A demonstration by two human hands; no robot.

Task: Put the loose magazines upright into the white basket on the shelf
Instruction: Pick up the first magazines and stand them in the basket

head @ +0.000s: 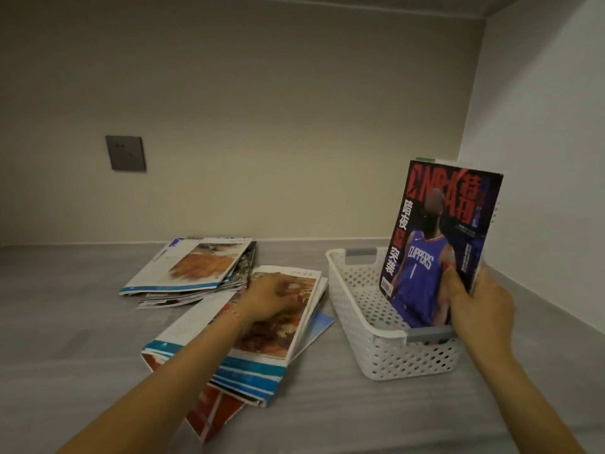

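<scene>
Your right hand (478, 303) grips a basketball magazine (438, 244) by its right edge, holding it upright inside the white basket (376, 339) on the grey shelf (65, 322). Your left hand (271, 298) lies flat, fingers spread, on the nearer pile of loose magazines (258, 339) just left of the basket; a second pile (193, 267) sits behind it.

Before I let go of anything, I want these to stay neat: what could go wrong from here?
1. The basketball magazine stands tilted in the nearly empty white basket, propped by your right hand; released, it may slump or fall flat.
2. The near pile under your left hand is fanned and uneven; lifting the top copy could drag the lower ones across the shelf.
</scene>
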